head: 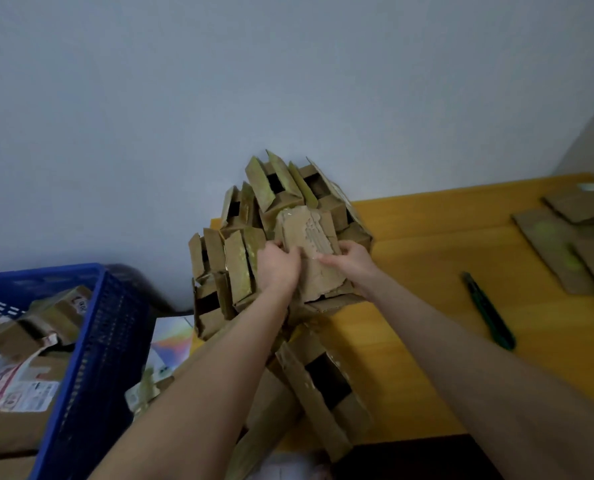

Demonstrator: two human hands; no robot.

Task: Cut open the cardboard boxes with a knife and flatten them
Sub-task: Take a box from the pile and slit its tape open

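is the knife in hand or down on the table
Down: the knife lies on the table; left hand and right hand hold a cardboard piece.

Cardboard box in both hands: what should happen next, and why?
Probably lift the cardboard box off the pile and set it on the table near the knife. The left hand and right hand both grip it, and the knife lies apart on the right, so cutting cannot start yet.

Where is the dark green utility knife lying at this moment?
In the head view the dark green utility knife lies untouched on the yellow wooden table, right of the right hand, between the stacked cardboard boxes and the flattened cardboard sheets.
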